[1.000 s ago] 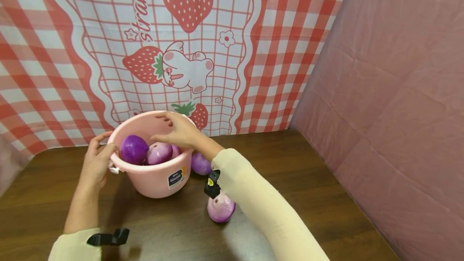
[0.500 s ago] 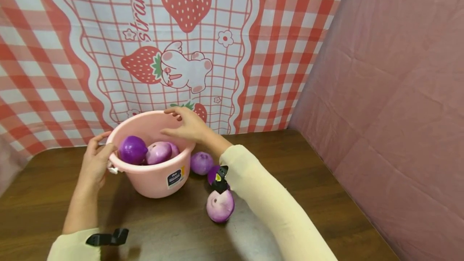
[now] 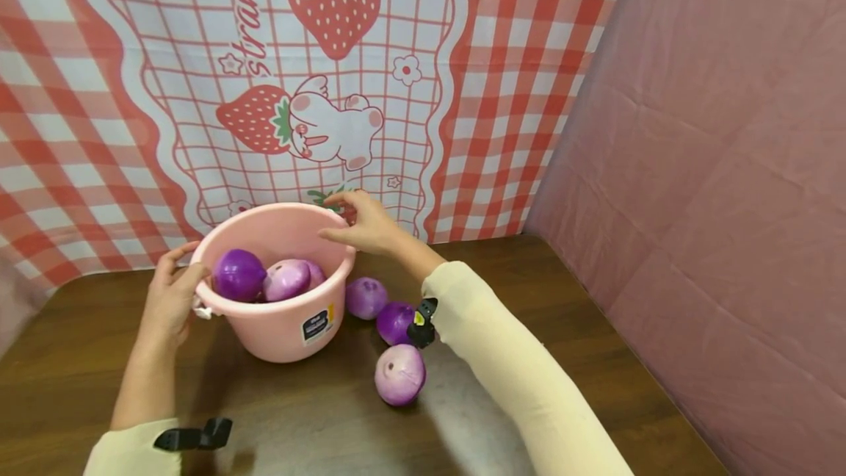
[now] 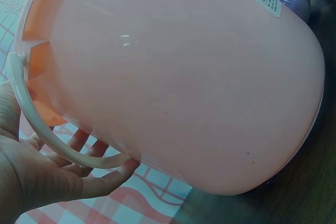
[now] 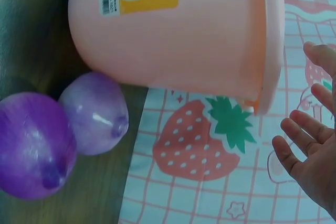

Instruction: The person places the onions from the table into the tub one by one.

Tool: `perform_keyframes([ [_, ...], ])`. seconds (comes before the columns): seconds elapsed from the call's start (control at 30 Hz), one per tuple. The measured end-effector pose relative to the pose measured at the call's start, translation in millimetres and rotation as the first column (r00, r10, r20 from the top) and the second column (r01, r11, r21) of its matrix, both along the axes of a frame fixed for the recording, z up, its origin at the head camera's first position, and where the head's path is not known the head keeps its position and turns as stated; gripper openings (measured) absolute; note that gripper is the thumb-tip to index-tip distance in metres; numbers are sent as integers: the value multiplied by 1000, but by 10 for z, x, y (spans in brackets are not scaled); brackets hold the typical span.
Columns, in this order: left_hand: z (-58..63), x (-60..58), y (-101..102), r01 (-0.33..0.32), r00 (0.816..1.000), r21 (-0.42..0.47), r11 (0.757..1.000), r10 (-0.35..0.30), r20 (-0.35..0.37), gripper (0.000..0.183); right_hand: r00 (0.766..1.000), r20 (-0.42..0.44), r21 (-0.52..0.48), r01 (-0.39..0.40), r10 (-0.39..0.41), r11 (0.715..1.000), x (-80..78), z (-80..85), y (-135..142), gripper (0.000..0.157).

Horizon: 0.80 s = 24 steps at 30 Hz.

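A pink bucket point(image 3: 277, 333) stands on the table with several red onions inside, among them a dark purple onion point(image 3: 239, 275) and a paler onion point(image 3: 287, 280). My left hand point(image 3: 168, 296) holds the bucket's left rim near the handle joint. In the left wrist view the white handle point(image 4: 37, 116) arcs across that hand point(image 4: 47, 174). My right hand point(image 3: 370, 226) is beside the right rim, its fingers spread and holding nothing. The right wrist view shows those fingers apart from the bucket point(image 5: 184, 40).
Beside the bucket on the brown table point(image 3: 317, 417) lie a light purple onion point(image 3: 366, 298), a dark onion point(image 3: 395, 323) partly behind the wrist strap point(image 3: 423, 322), and a pale onion point(image 3: 400, 374). A strawberry-print cloth point(image 3: 410, 131) hangs behind; a pink cloth point(image 3: 714, 167) hangs at right.
My right hand has moved from over the bucket's inside to its right rim, uncovering the onions on the table. My left hand stays at the left rim.
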<state>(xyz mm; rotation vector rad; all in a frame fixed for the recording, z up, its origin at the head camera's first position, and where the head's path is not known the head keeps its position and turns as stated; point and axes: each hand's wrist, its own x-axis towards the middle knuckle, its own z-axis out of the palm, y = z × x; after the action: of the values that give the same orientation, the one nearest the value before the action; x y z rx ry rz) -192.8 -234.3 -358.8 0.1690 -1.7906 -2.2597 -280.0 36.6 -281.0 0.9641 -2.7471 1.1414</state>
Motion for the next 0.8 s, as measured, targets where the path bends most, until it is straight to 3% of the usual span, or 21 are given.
perform_keyframes([
  [0.8, -2, 13, 13, 15, 1000, 17, 1000, -14, -27, 34, 995, -12, 12, 97, -97, 995, 18, -138, 511, 53],
])
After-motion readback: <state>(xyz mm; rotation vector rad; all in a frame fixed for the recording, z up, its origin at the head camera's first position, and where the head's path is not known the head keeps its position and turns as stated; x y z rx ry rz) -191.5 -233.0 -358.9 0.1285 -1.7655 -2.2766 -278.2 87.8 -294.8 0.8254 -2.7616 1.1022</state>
